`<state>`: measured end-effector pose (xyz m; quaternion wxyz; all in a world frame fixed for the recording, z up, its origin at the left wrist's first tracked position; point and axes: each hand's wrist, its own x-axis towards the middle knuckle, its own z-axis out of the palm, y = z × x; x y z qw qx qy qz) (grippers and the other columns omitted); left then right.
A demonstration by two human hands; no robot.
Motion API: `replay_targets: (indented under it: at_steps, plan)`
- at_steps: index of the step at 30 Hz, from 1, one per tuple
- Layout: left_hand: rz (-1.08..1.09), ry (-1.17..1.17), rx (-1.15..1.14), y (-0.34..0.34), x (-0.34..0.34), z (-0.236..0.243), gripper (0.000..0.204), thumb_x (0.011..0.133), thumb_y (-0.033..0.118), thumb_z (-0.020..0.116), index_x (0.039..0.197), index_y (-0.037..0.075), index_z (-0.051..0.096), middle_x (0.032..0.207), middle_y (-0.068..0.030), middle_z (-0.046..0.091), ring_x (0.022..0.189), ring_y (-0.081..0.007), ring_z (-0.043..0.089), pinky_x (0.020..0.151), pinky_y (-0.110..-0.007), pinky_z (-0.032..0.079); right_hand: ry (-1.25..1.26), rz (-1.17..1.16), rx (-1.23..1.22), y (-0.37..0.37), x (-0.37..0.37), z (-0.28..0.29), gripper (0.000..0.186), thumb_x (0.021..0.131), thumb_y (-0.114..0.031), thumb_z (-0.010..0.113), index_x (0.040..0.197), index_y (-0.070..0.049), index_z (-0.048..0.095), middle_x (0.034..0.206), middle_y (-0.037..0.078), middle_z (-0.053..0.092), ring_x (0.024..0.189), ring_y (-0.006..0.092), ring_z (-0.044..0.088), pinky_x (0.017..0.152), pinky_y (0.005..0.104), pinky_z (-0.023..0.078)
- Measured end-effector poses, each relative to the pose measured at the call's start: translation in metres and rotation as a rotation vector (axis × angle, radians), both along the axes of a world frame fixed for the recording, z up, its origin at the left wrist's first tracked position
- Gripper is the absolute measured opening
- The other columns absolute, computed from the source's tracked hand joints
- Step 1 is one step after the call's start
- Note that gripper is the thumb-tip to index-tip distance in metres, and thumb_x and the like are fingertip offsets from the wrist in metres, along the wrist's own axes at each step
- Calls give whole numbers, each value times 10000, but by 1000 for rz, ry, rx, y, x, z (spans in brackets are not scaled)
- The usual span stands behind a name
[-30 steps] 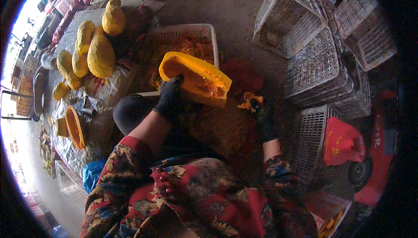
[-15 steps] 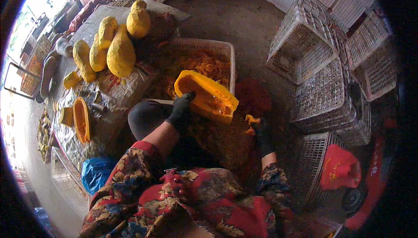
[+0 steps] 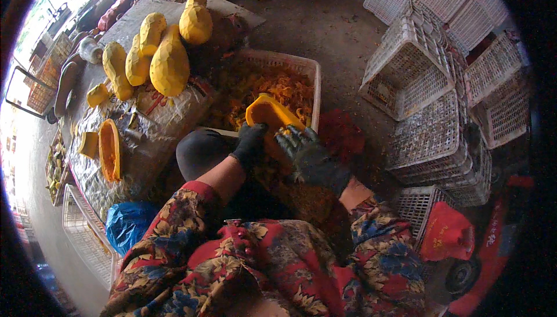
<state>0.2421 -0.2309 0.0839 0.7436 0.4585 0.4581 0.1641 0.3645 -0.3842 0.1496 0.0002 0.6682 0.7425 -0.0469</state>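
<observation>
Center: gloved left hand (image 3: 251, 141) grips hollow squash half (image 3: 266, 107); right hand (image 3: 310, 156), fingers spread, at its right end. Bin (image 3: 317, 88) of orange scraps (image 3: 287, 92) behind. Peeled squashes (image 3: 169, 64) upper left, crates (image 3: 423, 128) right, blue bag (image 3: 125, 228) lower left.

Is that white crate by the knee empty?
No, it has stuff inside: orange scraps lie heaped within the white crate. I can't tell how deep they go.

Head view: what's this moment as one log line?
black-gloved left hand: gripping hollowed oblong orange squash half; black-gloved right hand: open over it; beyond: rectangular white plastic crate
</observation>
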Motion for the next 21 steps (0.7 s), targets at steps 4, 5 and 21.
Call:
replay_targets:
  at_steps: [4,5,21]
  plan:
    - [-4,-104,66,-5,9,-16,363,811,171,622,1129,10,553,938,-130,625,809,-255,630,684,-365,536,-182,1,177,-12,-14,-18,726,782,-322,639,1401,-41,384,1405,210,411,1356,340,336,1140,563,79]
    - [16,-151,104,-6,10,-20,367,812,167,621,1136,9,552,946,-130,629,824,-250,631,701,-360,532,-158,-20,206,-14,-15,-20,697,781,-307,631,1382,-36,404,1388,208,426,1350,338,341,1136,563,82]
    - [-11,-390,162,-43,31,64,304,847,69,597,1148,43,564,1037,-72,633,944,-205,606,828,-338,502,108,-496,419,-106,4,-44,376,763,-353,676,1029,-96,603,975,132,593,927,331,552,797,493,409]
